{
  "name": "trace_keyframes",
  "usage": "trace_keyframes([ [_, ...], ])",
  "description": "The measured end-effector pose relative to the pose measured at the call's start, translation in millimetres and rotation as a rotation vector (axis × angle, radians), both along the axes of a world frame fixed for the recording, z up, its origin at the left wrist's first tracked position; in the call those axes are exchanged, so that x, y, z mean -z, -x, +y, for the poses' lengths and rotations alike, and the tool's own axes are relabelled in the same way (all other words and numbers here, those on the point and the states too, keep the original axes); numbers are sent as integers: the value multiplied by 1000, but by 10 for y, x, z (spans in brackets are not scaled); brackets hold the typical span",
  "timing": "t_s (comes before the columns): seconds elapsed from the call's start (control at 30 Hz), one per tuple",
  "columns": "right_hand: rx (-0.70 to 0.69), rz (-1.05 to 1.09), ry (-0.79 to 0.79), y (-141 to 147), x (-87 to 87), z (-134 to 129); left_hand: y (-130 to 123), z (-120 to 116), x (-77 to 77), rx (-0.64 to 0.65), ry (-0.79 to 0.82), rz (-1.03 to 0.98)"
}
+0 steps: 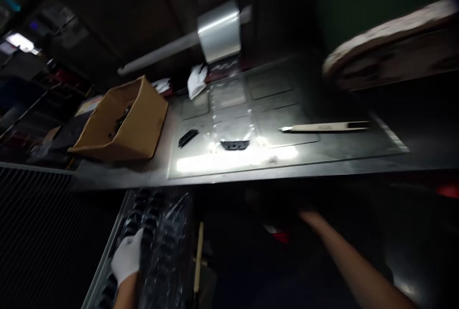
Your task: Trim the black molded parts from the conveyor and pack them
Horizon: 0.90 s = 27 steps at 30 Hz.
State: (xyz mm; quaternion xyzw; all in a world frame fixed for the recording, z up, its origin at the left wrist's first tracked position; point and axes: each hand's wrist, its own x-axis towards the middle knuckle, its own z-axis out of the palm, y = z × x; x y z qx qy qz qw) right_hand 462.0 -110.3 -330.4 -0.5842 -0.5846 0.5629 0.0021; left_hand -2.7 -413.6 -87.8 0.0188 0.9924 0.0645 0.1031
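My left hand [127, 256], in a white glove, is at the lower left over a tray [165, 247] with rows of dark parts. Its fingers look curled down among the parts; what they hold, if anything, is hidden. My right forearm [347, 256] reaches in from the lower right, below the bench edge. The right hand at its end is lost in darkness and blur. On the bench, a small black plastic part [234, 145] lies at the end of a clear plastic strip [233, 113]. Another black part [188, 137] lies to its left.
A cardboard box [143, 122] with dark pieces inside stands at the bench's left. A pale pen-like tool [322, 127] lies on the mat. Behind are a roll of clear film [219, 31] and a white crumpled glove or cloth [197, 82]. A ridged dark panel [32, 232] is far left.
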Motion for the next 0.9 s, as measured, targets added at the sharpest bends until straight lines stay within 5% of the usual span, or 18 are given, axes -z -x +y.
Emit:
trace_keyframes([
  [0.13,11,-68,-25,-135,93,163,-424,669,-396,327,-377,244],
  [0.23,-45,-71,-30,-140,122,92,-912,1431,-636,758,-649,241],
  [0.27,-65,-69,-39,-137,120,51,-1058,1723,-718,1023,-750,254],
  [0.33,-94,-62,-62,-148,103,-35,-1277,2295,-881,1495,-634,265],
  [0.43,-92,-48,-90,-218,76,-124,-1413,2925,-1064,1741,-439,221],
  [0.53,-27,-24,-102,-308,79,-146,-1390,3179,-1124,1851,-298,234],
  [0.7,70,3,-99,-340,79,-112,-1207,3272,-1115,1890,-254,257],
  [0.9,-8,-21,-92,-219,-4,-80,-1098,3409,-1167,1543,-549,391],
])
